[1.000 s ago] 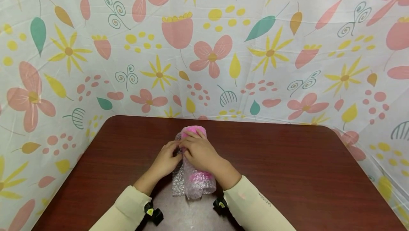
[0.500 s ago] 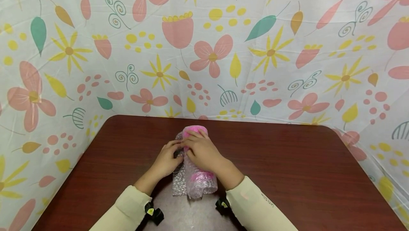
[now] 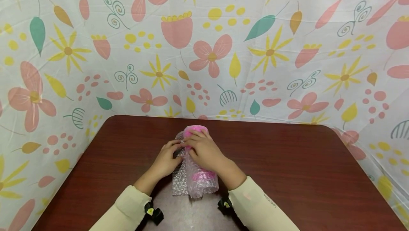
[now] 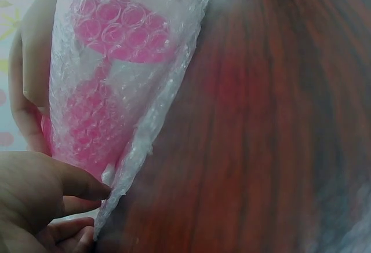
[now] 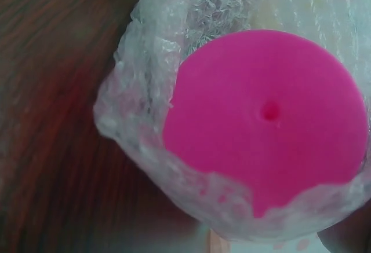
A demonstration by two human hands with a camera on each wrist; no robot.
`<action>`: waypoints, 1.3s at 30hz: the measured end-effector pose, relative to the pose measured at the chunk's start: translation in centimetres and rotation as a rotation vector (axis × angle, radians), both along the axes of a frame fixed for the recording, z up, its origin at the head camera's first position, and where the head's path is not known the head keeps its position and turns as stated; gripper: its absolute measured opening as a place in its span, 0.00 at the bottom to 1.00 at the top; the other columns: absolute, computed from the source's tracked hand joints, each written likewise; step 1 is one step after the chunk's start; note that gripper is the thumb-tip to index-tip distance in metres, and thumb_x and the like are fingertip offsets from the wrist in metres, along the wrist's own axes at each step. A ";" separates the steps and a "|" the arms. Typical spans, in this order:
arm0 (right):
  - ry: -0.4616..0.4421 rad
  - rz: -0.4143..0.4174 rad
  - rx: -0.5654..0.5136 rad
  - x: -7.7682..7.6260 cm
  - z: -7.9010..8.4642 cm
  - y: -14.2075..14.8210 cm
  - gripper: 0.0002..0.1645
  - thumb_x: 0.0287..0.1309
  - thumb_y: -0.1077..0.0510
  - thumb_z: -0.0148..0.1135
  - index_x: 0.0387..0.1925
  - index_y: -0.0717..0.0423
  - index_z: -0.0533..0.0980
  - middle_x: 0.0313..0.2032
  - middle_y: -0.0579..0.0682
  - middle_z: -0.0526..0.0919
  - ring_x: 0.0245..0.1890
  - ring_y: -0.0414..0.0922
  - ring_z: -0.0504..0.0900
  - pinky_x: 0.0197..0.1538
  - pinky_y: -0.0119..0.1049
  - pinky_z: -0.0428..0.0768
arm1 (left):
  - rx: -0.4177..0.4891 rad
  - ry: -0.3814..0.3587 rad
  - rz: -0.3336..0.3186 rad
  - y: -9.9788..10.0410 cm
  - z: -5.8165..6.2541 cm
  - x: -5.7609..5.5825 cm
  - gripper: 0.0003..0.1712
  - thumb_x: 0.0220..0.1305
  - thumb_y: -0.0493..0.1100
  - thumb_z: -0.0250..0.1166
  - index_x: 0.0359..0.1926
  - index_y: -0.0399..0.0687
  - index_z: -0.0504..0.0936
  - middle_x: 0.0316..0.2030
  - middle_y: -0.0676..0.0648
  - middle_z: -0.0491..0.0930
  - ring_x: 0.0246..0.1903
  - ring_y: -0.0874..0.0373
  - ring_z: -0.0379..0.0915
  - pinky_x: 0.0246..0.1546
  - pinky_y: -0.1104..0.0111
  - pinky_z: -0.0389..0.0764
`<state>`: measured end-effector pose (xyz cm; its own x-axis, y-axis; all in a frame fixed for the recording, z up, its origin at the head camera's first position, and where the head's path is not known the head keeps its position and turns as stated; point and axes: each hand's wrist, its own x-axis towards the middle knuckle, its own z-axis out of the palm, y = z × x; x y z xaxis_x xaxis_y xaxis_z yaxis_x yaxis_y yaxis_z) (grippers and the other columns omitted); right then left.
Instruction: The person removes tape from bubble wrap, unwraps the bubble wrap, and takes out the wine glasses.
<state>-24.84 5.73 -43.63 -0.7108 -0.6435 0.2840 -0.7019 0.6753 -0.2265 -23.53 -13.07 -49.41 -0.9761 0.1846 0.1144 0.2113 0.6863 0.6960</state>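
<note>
A pink goblet-shaped thing with a round foot (image 5: 266,149) and a stem lies on its side, rolled in clear bubble wrap (image 3: 179,181). In the left wrist view its foot and stem show through the bubbles. My left hand (image 3: 166,158) is at the left of the roll, with thumb and fingers pinching the loose edge of the wrap. Across the top of the roll rests my right hand (image 3: 206,151), fingers spread towards the far end and covering part of the pink. The right wrist view looks at the foot, which has a small dimple at its middle and wrap around its rim.
The roll lies on a dark red-brown wooden table (image 3: 287,174) with rounded far corners. Behind the table hangs a white curtain (image 3: 204,64) printed with flowers and leaves. Black camera straps (image 3: 154,213) sit at both cuffs.
The right hand and the wrapped roll have shifted slightly to the right. My left hand has stayed almost in place at the loose wrap.
</note>
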 end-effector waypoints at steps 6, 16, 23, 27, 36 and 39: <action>0.001 0.001 -0.015 0.1 0.0 0.4 0.19 0.61 0.59 0.55 0.51 0.45 0.81 0.57 0.44 0.80 0.70 0.48 0.65 0.75 0.53 0.52 | -0.003 -0.008 0.000 0.0 -0.1 -0.1 0.26 0.60 0.39 0.64 0.61 0.44 0.76 0.66 0.44 0.68 0.68 0.46 0.59 0.64 0.49 0.67; 0.020 0.018 -0.060 -0.1 -0.2 0.8 0.17 0.62 0.60 0.54 0.49 0.49 0.82 0.55 0.46 0.81 0.69 0.49 0.66 0.74 0.55 0.54 | -0.001 -0.004 0.001 0.0 -0.1 0.0 0.26 0.59 0.39 0.64 0.60 0.43 0.76 0.66 0.45 0.68 0.68 0.46 0.59 0.63 0.48 0.68; 0.041 0.007 -0.073 -0.2 -0.4 1.1 0.15 0.64 0.57 0.54 0.48 0.49 0.82 0.54 0.44 0.81 0.68 0.50 0.67 0.73 0.55 0.55 | 0.000 0.017 -0.002 0.0 -0.2 -0.1 0.26 0.59 0.39 0.64 0.59 0.43 0.77 0.65 0.45 0.69 0.67 0.45 0.60 0.63 0.49 0.68; 0.051 0.003 -0.081 -0.2 -0.3 1.2 0.15 0.64 0.57 0.55 0.48 0.50 0.82 0.53 0.45 0.82 0.67 0.50 0.68 0.73 0.54 0.56 | -0.003 0.023 -0.003 0.0 -0.4 -0.2 0.25 0.59 0.39 0.64 0.59 0.43 0.77 0.65 0.45 0.69 0.67 0.46 0.60 0.63 0.49 0.68; 0.075 -0.008 -0.066 -0.1 -0.2 1.4 0.14 0.64 0.57 0.55 0.48 0.48 0.82 0.52 0.45 0.81 0.67 0.50 0.67 0.73 0.54 0.57 | -0.001 0.032 -0.004 0.0 -0.2 0.0 0.25 0.58 0.38 0.65 0.58 0.43 0.78 0.64 0.45 0.70 0.66 0.46 0.61 0.63 0.50 0.68; 0.081 -0.006 -0.071 -0.1 -0.2 1.5 0.14 0.64 0.57 0.56 0.46 0.47 0.83 0.52 0.45 0.81 0.66 0.50 0.68 0.72 0.54 0.58 | -0.003 0.036 -0.004 0.0 -0.2 -0.1 0.25 0.57 0.38 0.65 0.58 0.43 0.78 0.64 0.45 0.70 0.66 0.45 0.62 0.63 0.50 0.68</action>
